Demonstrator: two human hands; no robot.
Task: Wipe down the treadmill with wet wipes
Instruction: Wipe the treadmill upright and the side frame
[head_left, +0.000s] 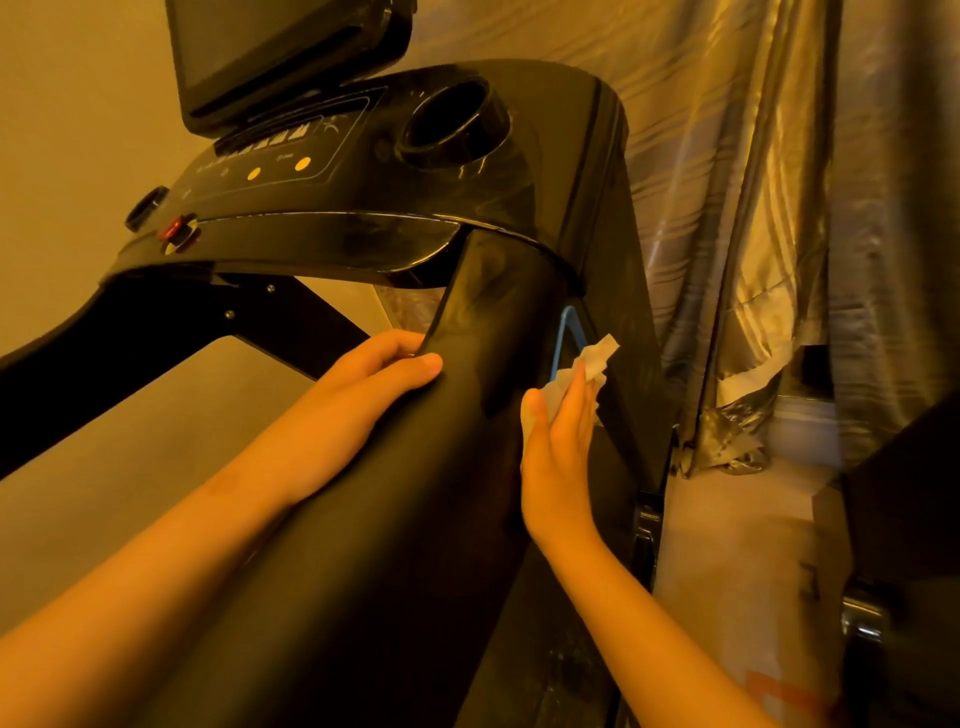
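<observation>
The black treadmill fills the view, its console at top and its broad right handrail running down toward me. My left hand grips the handrail's left edge, thumb on top and fingers curled under it. My right hand presses a crumpled white wet wipe flat against the handrail's right side, fingers straight. Part of the wipe sticks out above the fingertips; the rest is hidden under the palm.
A tilted screen, a round cup holder, yellow buttons and a red safety key sit on the console. A blue strip runs beside the handrail. Shiny curtains hang close on the right.
</observation>
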